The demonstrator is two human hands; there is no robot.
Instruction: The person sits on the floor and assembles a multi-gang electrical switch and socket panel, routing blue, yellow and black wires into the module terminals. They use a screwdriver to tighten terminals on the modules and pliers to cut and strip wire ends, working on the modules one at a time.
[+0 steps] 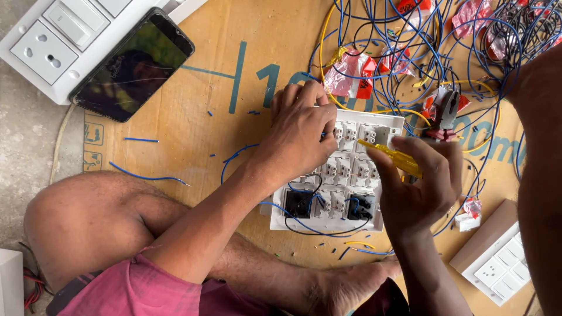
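A white switch board [339, 175] lies back side up on cardboard, showing several switch modules and blue and black wires. My left hand [301, 131] presses down on its upper left part, fingers curled over the edge near a blue wire. My right hand [418, 187] is at the board's right side and holds a yellow-handled screwdriver [393, 157], whose tip points left at the modules in the top row.
A dark phone [133, 64] rests on a white switch plate [52, 47] at top left. A tangle of blue and yellow wires [410, 52] with red wrappers fills the top right. Pliers [446, 114] lie nearby. Another switch plate [497, 266] sits bottom right. My leg [99, 222] crosses below.
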